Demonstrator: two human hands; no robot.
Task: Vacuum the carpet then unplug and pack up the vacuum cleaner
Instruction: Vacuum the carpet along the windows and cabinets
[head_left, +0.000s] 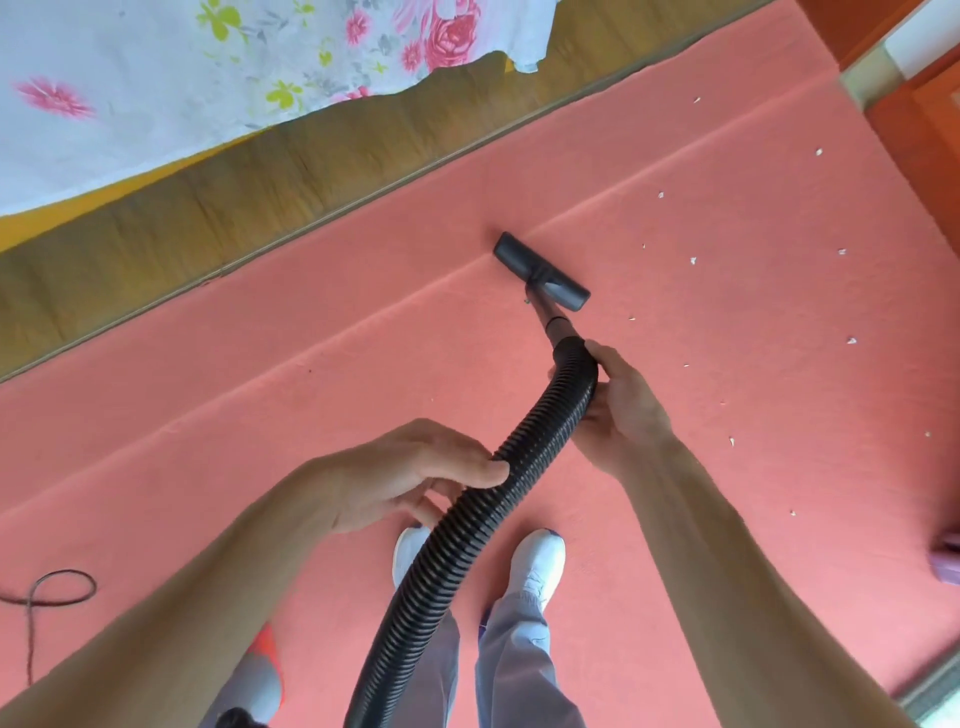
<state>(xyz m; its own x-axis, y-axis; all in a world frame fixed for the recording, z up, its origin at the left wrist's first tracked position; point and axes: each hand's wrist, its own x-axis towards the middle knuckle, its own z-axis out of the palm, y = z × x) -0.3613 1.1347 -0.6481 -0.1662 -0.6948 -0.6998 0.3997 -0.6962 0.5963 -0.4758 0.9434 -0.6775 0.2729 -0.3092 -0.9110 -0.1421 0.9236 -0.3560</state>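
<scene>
Black ribbed hose (436, 561) rises between white shoes (537, 561); the left hand (410, 478) curls loosely round its middle, the right hand (623, 400) grips its upper bend. Beyond, the nozzle (540, 270) rests flat on the pink carpet (311, 389), white scraps (692, 261) scattered to its right.

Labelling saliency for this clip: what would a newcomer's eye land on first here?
First, the black ribbed hose arcing up the centre, held by the left hand mid-length and the right hand near its top end. Next, the black floor nozzle on the pink carpet just above, with white scraps scattered to its right. A floral sheet fills the top-left corner.
</scene>
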